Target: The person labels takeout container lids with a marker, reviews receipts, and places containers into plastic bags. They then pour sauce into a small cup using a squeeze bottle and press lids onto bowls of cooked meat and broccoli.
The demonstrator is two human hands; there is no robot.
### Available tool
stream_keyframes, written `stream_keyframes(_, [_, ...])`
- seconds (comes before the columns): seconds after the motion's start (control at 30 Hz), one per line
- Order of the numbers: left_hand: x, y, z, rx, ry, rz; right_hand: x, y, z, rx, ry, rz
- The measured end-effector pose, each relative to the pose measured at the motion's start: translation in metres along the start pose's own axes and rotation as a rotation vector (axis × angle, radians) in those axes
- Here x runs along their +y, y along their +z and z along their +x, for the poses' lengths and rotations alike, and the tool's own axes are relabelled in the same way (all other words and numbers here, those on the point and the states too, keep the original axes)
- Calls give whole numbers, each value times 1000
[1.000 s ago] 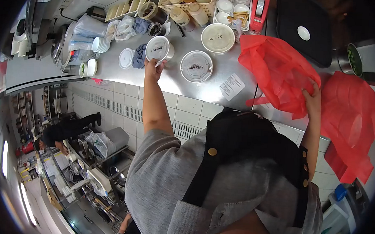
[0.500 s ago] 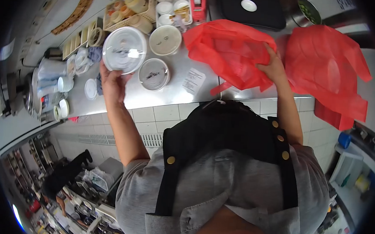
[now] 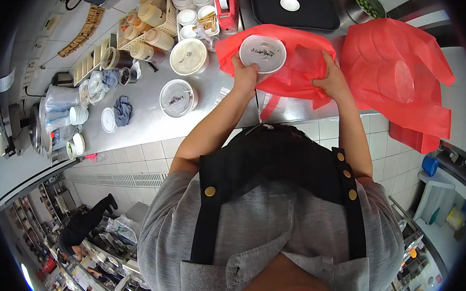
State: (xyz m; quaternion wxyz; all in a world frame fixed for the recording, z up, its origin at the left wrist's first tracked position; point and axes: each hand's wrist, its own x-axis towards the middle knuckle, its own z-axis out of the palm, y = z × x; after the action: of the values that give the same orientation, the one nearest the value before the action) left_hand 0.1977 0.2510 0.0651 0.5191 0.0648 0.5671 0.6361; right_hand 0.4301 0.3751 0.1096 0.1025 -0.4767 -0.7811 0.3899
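A round, white-lidded container (image 3: 262, 54) with writing on its lid is in my left hand (image 3: 245, 75), over the near red bag (image 3: 294, 85). My right hand (image 3: 331, 80) grips the right edge of that bag, which lies spread on the steel counter. Two more lidded containers stand to the left: one cream-lidded (image 3: 188, 56), the other clear-lidded (image 3: 178, 98) and nearer the front edge. A printed paper slip (image 3: 221, 96) lies beside them, partly hidden by my left forearm.
Another red bag (image 3: 395, 75), full-looking, stands at the right. Behind are a black tray (image 3: 295, 9), a red tape dispenser (image 3: 226, 11) and a basket of bottles (image 3: 170, 17). A blue cloth (image 3: 122, 111) and a loose lid (image 3: 108, 120) lie left. A person in black (image 3: 84, 227) is in the background.
My left hand has carried the white-lidded container from the left side of the counter rightward to the near red bag. My right hand has stayed at the bag's edge. The camera view has shifted.
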Motion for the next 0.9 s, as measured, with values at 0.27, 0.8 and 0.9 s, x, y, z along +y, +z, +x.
stream_keyframes(0.27, [41, -81, -46, 353, 771, 1156, -3, 4, 12, 25, -126, -95])
stream_keyframes(0.8, [20, -260, -109, 528, 59, -71, -15, -13, 5, 87, -27, -289])
stream_keyframes(0.9, [44, -235, -130, 280, 44, -63, -14, -15, 3, 26, 29, -291])
